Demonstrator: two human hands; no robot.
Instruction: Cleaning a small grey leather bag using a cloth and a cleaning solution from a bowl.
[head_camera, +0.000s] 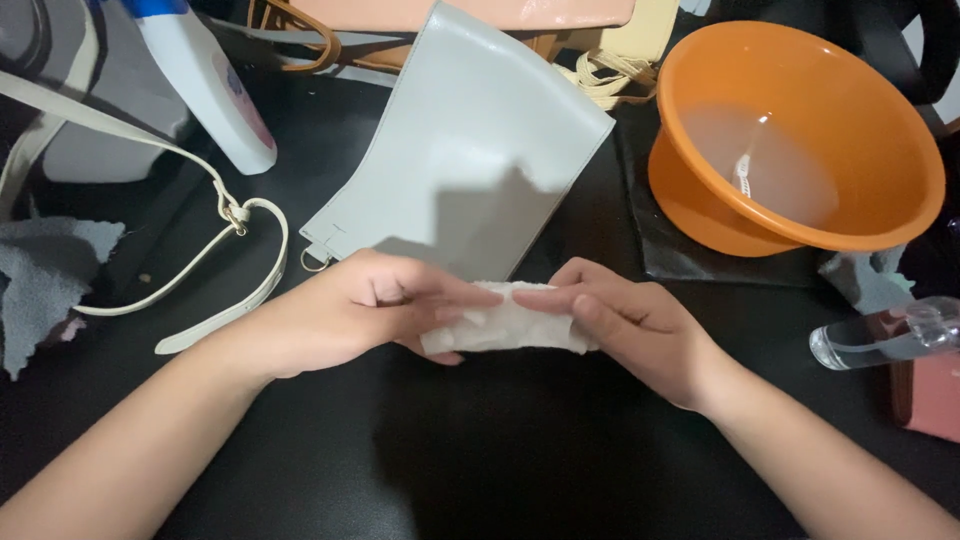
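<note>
Both of my hands meet over a black table surface (480, 450) and hold a small folded white cloth or wipe (510, 328) between them. My left hand (370, 310) grips its left end with fingers laid over the top. Its right end is pinched in my right hand (620, 325). Just beyond the hands lies a pale grey leather bag (465, 150), flat, its lower edge touching the space above the cloth.
An orange plastic basin (800, 140) holding water stands at the back right. A cream strap (225, 265) with a metal clasp curls at the left, near a white bottle (215, 90) and a grey rag (45, 275). A clear bottle (880, 335) lies at the right edge.
</note>
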